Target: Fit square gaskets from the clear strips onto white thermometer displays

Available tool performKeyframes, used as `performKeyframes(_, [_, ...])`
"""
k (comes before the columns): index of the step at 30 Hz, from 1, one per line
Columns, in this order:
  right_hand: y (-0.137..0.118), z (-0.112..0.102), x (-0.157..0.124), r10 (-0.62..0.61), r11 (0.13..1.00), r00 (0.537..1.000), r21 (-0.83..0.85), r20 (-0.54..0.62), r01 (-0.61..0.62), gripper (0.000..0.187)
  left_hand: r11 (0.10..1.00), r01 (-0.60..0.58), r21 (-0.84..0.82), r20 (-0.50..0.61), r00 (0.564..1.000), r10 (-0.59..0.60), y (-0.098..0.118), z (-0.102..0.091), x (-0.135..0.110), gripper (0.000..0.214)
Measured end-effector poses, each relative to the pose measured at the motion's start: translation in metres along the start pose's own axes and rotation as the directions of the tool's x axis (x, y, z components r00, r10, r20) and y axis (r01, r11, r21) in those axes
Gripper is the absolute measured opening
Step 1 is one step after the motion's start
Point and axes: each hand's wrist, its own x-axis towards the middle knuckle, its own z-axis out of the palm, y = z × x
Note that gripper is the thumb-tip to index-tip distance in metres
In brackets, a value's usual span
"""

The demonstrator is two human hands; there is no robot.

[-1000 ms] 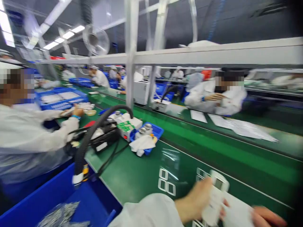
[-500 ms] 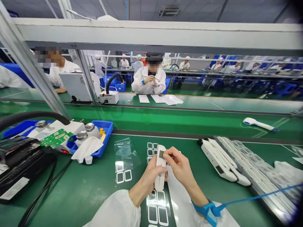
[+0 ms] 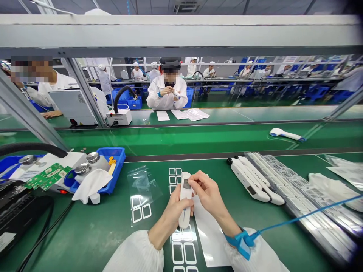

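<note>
A white handheld thermometer (image 3: 185, 202) with a small grey display stands nearly upright in my left hand (image 3: 171, 207), whose fingers and thumb wrap its body below the display. My right hand (image 3: 208, 192) is closed in a pinch at the display's upper right edge; what lies between its fingertips, if anything, is too small to make out. A blue wrist strap (image 3: 241, 241) circles my right wrist. Under my hands lies a clear sheet with white rounded frame stickers (image 3: 178, 253), partly hidden. Beside it is a white sheet (image 3: 208, 241).
Left are a clear bag (image 3: 141, 185) with frames, a blue tray (image 3: 115, 175) with metal-capped bottles, and a black machine (image 3: 19, 211). More white devices (image 3: 249, 179) and a long rack (image 3: 306, 211) lie right. A thermometer (image 3: 286, 134) lies on the green conveyor; a co-worker (image 3: 168, 88) sits opposite.
The view has swung a little to the right, so things appear further left. My left hand still holds the thermometer, and my right fingers remain at its display edge.
</note>
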Motion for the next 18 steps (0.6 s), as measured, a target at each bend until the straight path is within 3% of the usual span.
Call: performKeyframes(18, [-0.0009,0.0012,-0.0012,-0.052,0.995,0.999,-0.091,-0.007,0.051,0.019,1.0,-0.01,-0.008,-0.017,1.0,0.01,-0.0045,-0.0012,0.0021,0.036])
